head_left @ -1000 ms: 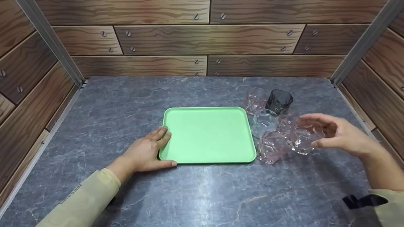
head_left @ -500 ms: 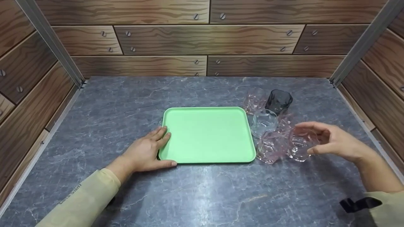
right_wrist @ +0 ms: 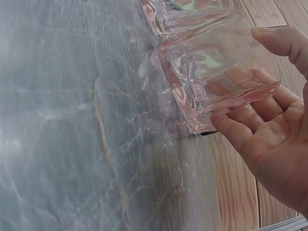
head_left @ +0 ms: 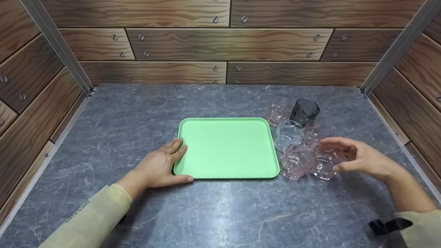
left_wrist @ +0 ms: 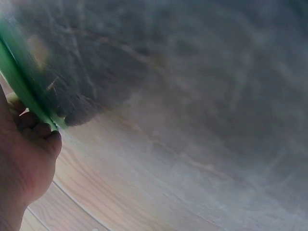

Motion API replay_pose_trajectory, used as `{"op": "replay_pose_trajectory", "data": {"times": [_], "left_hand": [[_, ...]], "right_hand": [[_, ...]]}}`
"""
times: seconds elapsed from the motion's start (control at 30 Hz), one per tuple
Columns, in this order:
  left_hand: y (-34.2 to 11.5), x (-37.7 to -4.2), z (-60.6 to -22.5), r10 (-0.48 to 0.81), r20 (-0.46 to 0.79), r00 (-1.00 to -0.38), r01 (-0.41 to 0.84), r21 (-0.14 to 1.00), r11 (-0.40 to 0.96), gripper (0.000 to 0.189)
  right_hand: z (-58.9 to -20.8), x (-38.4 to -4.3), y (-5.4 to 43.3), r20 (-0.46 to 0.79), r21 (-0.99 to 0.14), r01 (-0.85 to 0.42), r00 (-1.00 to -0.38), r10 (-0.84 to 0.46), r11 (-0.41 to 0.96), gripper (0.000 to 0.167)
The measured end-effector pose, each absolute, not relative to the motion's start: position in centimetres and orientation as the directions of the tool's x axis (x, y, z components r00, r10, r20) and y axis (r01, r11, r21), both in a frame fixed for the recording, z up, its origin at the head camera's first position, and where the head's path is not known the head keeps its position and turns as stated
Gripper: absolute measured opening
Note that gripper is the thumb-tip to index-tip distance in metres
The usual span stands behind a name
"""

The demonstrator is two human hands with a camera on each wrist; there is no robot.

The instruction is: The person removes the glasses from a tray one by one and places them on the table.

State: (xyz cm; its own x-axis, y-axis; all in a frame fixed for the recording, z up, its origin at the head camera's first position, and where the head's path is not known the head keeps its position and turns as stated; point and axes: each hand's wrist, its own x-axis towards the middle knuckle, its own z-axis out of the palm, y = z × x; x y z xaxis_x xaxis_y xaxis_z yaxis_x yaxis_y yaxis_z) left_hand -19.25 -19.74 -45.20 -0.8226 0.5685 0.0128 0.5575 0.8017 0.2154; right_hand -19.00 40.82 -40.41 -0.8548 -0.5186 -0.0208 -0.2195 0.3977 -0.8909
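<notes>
A light green tray (head_left: 227,148) lies flat on the table. My left hand (head_left: 160,163) rests at its left side, fingers over the rim and thumb along the front corner. My right hand (head_left: 367,160) holds a pinkish clear glass (head_left: 325,165) from the right, thumb in front and fingers round the far side. In the right wrist view this glass (right_wrist: 221,72) stands upright, close against another one. Pink glasses (head_left: 298,162), a clear glass (head_left: 289,134) and a dark grey glass (head_left: 305,112) cluster along the tray's right side.
The dark grey marbled table (head_left: 220,213) spreads round the tray. Wood-patterned panels (head_left: 220,44) enclose the back and both sides, with metal posts (head_left: 58,48) in the rear corners. A black strap (head_left: 391,225) hangs at the right sleeve.
My right hand has moved the pinkish glass down, left and toward me, up beside the front pink glass. The left hand and the tray have stayed put.
</notes>
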Motion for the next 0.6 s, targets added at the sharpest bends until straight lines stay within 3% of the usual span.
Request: {"op": "replay_pose_trajectory", "data": {"times": [0.33, 0.6], "left_hand": [[-19.74, -19.39, -45.02, 0.562, -0.002, -0.827, 0.546, 0.23, 0.805, 0.116], [-19.86, -19.95, -44.96, 0.567, -0.022, -0.824, 0.55, 0.208, 0.808, 0.117]], "right_hand": [[-40.4, -19.19, 41.22, 0.007, -0.914, -0.237, -0.821, -0.571, 0.329, 0.071], [-40.16, -19.49, 41.32, -0.029, -0.897, -0.223, -0.833, -0.552, 0.383, 0.075]]}}
